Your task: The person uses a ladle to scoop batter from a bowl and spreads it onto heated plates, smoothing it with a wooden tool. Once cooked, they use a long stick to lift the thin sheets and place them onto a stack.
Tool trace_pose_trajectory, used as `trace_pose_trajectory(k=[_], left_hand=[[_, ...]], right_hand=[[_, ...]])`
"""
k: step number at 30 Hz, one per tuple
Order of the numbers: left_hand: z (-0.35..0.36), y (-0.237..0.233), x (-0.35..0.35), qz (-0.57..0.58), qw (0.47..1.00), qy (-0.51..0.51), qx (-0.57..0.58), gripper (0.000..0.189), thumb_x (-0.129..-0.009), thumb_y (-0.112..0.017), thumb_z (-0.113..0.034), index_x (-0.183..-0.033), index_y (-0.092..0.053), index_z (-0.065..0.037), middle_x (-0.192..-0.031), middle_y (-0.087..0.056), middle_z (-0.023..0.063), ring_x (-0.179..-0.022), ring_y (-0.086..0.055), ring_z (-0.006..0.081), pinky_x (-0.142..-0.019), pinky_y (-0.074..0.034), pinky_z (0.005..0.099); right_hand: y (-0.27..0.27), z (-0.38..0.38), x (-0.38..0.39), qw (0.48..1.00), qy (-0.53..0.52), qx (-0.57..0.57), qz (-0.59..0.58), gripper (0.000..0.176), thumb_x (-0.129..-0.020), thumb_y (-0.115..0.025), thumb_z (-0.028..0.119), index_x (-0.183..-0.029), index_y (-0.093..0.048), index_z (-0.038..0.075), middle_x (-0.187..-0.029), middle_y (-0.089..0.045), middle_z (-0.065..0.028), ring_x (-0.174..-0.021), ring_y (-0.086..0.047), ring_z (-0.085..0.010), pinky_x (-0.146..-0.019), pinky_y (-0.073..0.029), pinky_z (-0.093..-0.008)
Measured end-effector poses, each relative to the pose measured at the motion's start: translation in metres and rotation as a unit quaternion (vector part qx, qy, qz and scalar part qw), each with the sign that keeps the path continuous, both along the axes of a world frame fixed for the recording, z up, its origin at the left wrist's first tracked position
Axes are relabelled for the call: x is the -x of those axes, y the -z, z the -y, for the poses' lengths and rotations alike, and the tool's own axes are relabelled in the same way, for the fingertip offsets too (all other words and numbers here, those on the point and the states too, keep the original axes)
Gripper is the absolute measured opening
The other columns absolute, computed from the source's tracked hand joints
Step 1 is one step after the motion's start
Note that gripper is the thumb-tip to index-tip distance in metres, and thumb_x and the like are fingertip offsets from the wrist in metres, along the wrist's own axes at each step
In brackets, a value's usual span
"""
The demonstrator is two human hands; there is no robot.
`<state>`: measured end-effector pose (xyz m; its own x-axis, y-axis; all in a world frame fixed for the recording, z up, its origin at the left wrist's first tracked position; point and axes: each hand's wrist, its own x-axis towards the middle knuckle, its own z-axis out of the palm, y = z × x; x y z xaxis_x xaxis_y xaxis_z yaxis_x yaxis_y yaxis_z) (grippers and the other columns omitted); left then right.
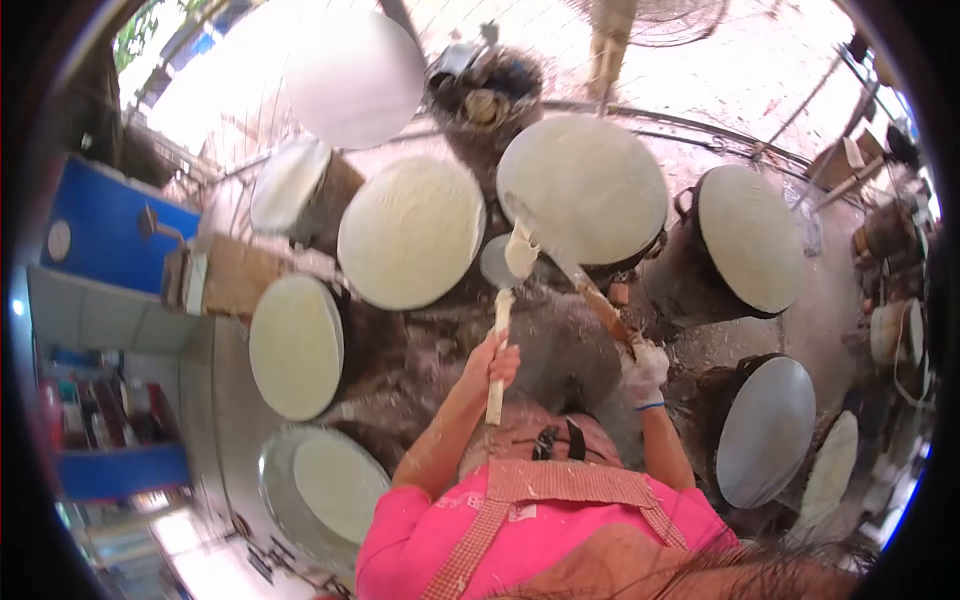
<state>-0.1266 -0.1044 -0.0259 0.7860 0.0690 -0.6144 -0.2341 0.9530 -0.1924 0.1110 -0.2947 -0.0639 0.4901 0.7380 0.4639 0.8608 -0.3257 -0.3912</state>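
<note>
Clock centred on hands. Left disc (296, 347) at nine, pale; basin (274, 492) at eight; broad disc (411, 232) at ten. Left hand (490, 362), bare, clamped round handle of ladle (503, 308), ladle at eleven; pale lump (520, 252) against its bowl. Large disc (585, 180) at twelve. Right hand (642, 370), gloved, clamped round stick (603, 307) slanting toward eleven. Dark pot (678, 262) at two, pale-topped; grey disc (766, 432) at four.
</note>
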Motion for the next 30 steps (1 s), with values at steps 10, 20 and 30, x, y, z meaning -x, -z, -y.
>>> trace_pose_trajectory(k=[10, 20, 30], left_hand=[[0.059, -0.024, 0.137, 0.074, 0.996, -0.04, -0.002, 0.04, -0.096, -0.041, -0.026, -0.135, -0.033, -0.034, -0.059, -0.031, -0.0009, -0.04, -0.028, 0.0063, -0.03, -0.027, 0.0206], [0.231, 0.016, 0.198, 0.16, 0.921, -0.307, 0.177, 0.038, -0.094, -0.043, -0.038, -0.076, -0.049, -0.005, -0.05, -0.032, 0.0011, -0.039, -0.034, 0.0081, -0.031, -0.029, 0.0227], [0.246, -0.022, 0.139, 0.022, 0.836, -0.499, 0.228, 0.054, -0.097, -0.04, -0.024, -0.141, -0.013, -0.043, -0.061, -0.035, 0.0018, -0.044, -0.036, 0.0078, -0.037, -0.036, 0.0219]], right_hand=[[0.045, 0.048, 0.001, 0.946, -0.01, 0.247, -0.21, 0.033, -0.069, -0.071, 0.024, -0.096, -0.062, 0.008, -0.067, -0.063, -0.0146, -0.064, -0.064, -0.0289, -0.062, -0.05, -0.0322], [0.257, -0.142, -0.018, 0.674, -0.398, 0.583, 0.218, 0.028, -0.079, -0.052, 0.017, -0.103, -0.066, 0.012, -0.087, -0.067, -0.0099, -0.088, -0.063, -0.03, -0.067, -0.047, -0.0455], [0.374, -0.25, -0.024, 0.645, -0.342, 0.615, 0.297, 0.029, -0.081, -0.051, 0.015, -0.106, -0.061, 0.004, -0.105, -0.061, -0.0122, -0.097, -0.058, -0.0262, -0.077, -0.045, -0.0393]])
